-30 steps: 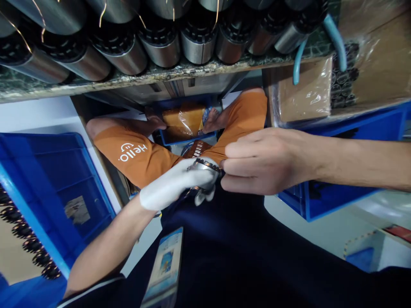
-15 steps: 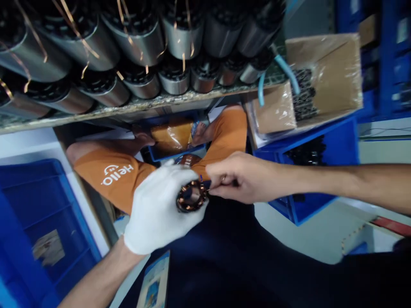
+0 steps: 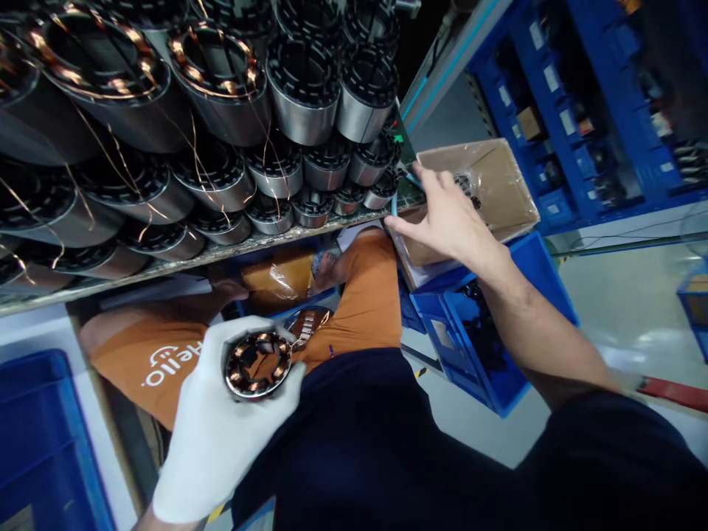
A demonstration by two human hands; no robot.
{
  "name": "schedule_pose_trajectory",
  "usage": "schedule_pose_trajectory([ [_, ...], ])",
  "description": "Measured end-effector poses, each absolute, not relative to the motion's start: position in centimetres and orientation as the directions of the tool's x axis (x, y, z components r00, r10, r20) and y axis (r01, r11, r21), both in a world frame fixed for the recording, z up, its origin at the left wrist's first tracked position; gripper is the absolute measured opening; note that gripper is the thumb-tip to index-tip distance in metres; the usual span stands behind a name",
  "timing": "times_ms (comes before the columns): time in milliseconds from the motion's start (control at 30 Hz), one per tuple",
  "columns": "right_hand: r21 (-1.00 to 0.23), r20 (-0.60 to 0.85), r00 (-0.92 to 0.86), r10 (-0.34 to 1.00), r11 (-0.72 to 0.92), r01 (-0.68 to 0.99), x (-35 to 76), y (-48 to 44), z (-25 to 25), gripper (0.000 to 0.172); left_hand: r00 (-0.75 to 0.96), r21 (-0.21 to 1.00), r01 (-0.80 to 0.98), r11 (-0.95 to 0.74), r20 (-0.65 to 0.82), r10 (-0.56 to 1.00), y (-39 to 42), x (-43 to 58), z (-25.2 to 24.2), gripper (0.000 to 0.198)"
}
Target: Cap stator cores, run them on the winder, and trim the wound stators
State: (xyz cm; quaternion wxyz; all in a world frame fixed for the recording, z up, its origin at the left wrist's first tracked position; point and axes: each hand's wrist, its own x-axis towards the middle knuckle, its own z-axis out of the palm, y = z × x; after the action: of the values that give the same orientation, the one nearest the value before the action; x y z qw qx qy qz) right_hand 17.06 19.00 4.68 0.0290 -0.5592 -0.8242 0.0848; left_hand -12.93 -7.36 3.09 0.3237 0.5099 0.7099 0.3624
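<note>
My left hand (image 3: 221, 413), in a white glove, is wrapped around a wound motor stator (image 3: 259, 366), a dark ring with copper coils. The ring's opening faces up, and thin copper wire ends (image 3: 302, 339) stick out at its right side. My bare right hand (image 3: 450, 214) is stretched out over the bench's right corner, thumb and fingers apart. Between them lie the light blue handles (image 3: 394, 206) of a hand tool; its head is hidden among the stators, and whether the fingers touch it I cannot tell.
Rows of metal-cased stators (image 3: 304, 88), some with copper windings and loose wires, crowd the bench. Right of it, an open cardboard box (image 3: 498, 184) sits above a blue crate (image 3: 514, 376) of dark parts. Another blue bin (image 3: 44, 435) stands left; blue shelving (image 3: 580, 96) rises behind.
My right hand has left the stator's wire and moved forward to the blue handles, its fingers opening. My left hand has shifted left and lower with the stator. The view has tilted up.
</note>
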Motion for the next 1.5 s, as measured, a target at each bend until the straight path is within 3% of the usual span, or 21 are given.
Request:
schedule_pose_trajectory([
  [100,-0.219,-0.007,-0.357,0.934,0.347,0.912,18.5,21.1,3.6,0.089,-0.349,0.821,0.54,0.184,0.019,0.937,-7.1,-12.5,3.9,0.048],
  [233,-0.394,0.09,-0.261,0.961,0.275,0.877,22.0,20.1,3.8,0.051,-0.448,0.813,0.56,0.161,0.133,0.884,-8.3,-13.2,4.0,0.054],
  [333,-0.528,0.07,-0.268,0.961,0.264,0.807,21.8,14.8,3.8,0.046,-0.492,0.841,0.516,0.163,0.135,0.86,-9.3,-13.7,3.9,0.058],
  [400,-0.683,0.079,-0.375,0.924,0.324,0.654,19.4,9.6,3.6,0.048,-0.501,0.865,0.472,0.171,0.104,0.859,-9.6,-13.7,3.8,0.054],
  [467,-0.785,-0.074,-0.566,0.821,0.302,0.54,15.8,4.5,3.1,0.05,-0.512,0.875,0.458,0.154,0.118,0.851,-9.7,-13.6,3.5,0.053],
  [500,-0.863,-0.166,-0.686,0.708,0.232,0.449,13.9,2.5,2.7,0.056,-0.514,0.871,0.467,0.151,0.128,0.848,-9.7,-13.5,3.4,0.055],
  [600,-0.978,-0.141,-0.808,0.573,0.048,0.205,9.4,-0.6,1.3,0.064,-0.512,0.837,0.53,0.137,0.186,0.839,-9.7,-13.6,3.1,0.065],
  [700,-0.993,-0.077,-0.81,0.582,0.031,0.117,7.7,-0.6,0.4,0.065,-0.489,0.807,0.58,0.116,0.23,0.842,-10.0,-13.9,3.2,0.063],
  [867,-0.987,-0.068,-0.814,0.576,0.082,0.14,7.5,0.1,0.6,0.062,-0.496,0.817,0.563,0.128,0.21,0.842,-10.7,-13.9,3.2,0.057],
  [1067,-0.986,-0.02,-0.81,0.585,0.125,0.114,6.8,-0.8,0.9,0.06,-0.53,0.814,0.564,0.137,0.23,0.816,-11.4,-13.7,2.6,0.071],
  [1200,-0.978,-0.019,-0.789,0.614,0.153,0.142,5.9,-1.0,-0.1,0.057,-0.536,0.786,0.592,0.178,0.219,0.816,-11.4,-13.9,2.0,0.062],
  [1267,-0.975,-0.098,-0.761,0.641,0.093,0.204,5.1,-0.6,-1.8,0.046,-0.55,0.727,0.64,0.247,0.21,0.808,-11.1,-14.2,0.9,0.051],
  [1367,-0.95,-0.288,-0.722,0.63,-0.091,0.3,3.7,0.5,-5.5,0.031,-0.595,0.61,0.665,0.431,0.083,0.799,-10.5,-15.2,-2.0,0.043],
  [1433,-0.927,-0.373,-0.724,0.58,-0.194,0.322,2.9,1.3,-7.9,0.031,-0.597,0.585,0.647,0.49,-0.011,0.802,-10.5,-16.0,-3.9,0.043],
  [1500,-0.896,-0.438,-0.758,0.484,-0.305,0.323,2.4,1.8,-9.2,0.042,-0.526,0.631,0.645,0.431,-0.042,0.849,-10.7,-16.6,-5.3,0.04],
])
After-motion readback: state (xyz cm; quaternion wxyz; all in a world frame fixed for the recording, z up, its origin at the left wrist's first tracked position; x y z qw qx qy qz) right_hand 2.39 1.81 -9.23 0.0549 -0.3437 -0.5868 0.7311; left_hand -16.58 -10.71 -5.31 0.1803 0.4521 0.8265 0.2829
